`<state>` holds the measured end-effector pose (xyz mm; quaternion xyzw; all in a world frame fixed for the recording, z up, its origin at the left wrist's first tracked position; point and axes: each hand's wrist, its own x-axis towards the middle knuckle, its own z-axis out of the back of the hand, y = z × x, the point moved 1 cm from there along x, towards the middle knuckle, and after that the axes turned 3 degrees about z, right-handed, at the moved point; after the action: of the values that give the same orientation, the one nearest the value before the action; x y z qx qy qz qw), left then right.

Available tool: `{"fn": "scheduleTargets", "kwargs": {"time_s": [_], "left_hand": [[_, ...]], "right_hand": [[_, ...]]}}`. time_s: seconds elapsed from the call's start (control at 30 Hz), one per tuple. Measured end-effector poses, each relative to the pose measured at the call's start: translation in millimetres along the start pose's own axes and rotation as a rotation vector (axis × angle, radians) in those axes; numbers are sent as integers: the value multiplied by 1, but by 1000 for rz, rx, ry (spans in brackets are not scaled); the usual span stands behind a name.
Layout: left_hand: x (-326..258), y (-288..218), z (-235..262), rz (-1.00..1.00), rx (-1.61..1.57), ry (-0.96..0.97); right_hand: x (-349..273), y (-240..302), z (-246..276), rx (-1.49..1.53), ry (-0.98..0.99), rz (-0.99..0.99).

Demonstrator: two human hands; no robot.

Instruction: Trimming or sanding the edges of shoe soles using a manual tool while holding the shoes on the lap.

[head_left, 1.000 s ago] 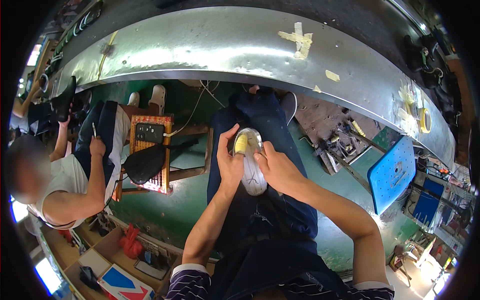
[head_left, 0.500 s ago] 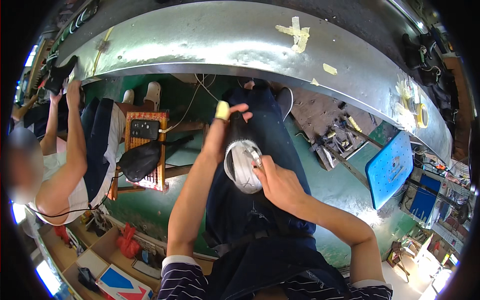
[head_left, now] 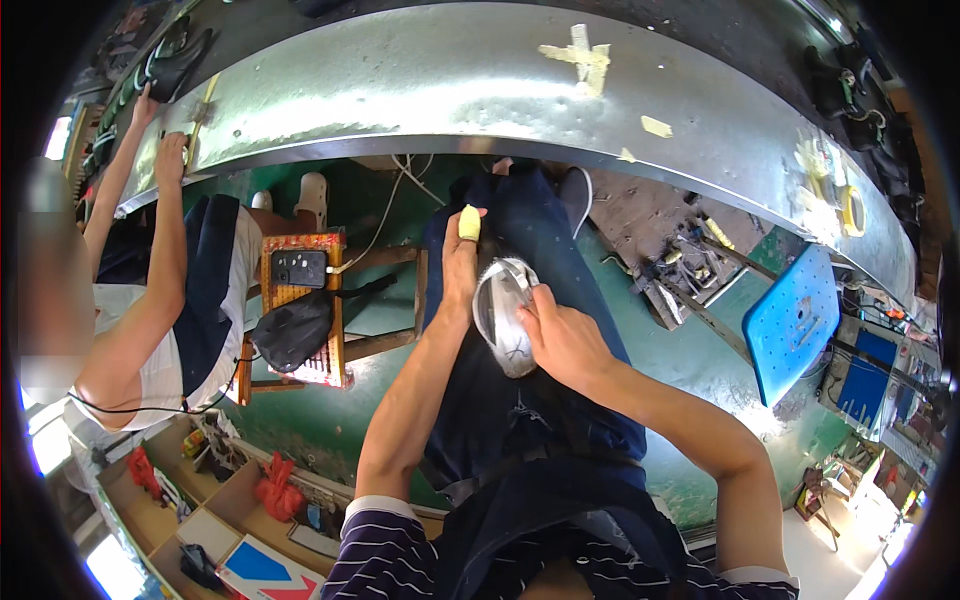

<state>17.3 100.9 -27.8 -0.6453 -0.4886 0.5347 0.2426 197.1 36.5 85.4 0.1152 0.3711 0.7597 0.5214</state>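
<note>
A dark shoe [head_left: 512, 352] with a whitish, open inner side and a pen-like mark on it is held over my lap, tilted. My left hand [head_left: 462, 268] is along its left side and far end, a yellow cover on one finger; its other fingers are partly hidden behind the shoe. With thumb and fingers closed, my right hand [head_left: 560, 335] pinches the shoe's right rim. Whether a small thing is also in that pinch, I cannot make out. A dark blue apron [head_left: 570, 270] covers my legs beneath.
A long metal bench [head_left: 400, 95] with tape patches runs across the far side. A co-worker's hands [head_left: 160, 135] reach to a black shoe at left. A stool [head_left: 335, 365] bears a phone and black pouch. At right stand a blue stool [head_left: 795, 325] and a tape roll [head_left: 853, 212].
The shoe has turned and its dark far end shows less. My left hand has drawn in closer to it. At left, the co-worker's hands have moved farther over the bench.
</note>
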Motion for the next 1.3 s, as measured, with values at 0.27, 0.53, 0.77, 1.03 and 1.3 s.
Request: {"fn": "scheduleTargets", "kwargs": {"time_s": [0.27, 0.53, 0.77, 1.03, 1.3], "left_hand": [[-69, -50, -15, -291, 281, 285], [-73, -29, -13, -403, 399, 121], [-66, -17, -16, -454, 272, 22], [-65, -34, -8, -98, 87, 167], [-71, -38, -14, -400, 427, 148]], "right_hand": [[1, 9, 3, 7, -18, -101], [11, 4, 23, 622, 301, -310], [11, -3, -14, 86, -17, -83], [-4, 5, -8, 31, -10, -89], [-4, 14, 22, 115, -94, -10]]}}
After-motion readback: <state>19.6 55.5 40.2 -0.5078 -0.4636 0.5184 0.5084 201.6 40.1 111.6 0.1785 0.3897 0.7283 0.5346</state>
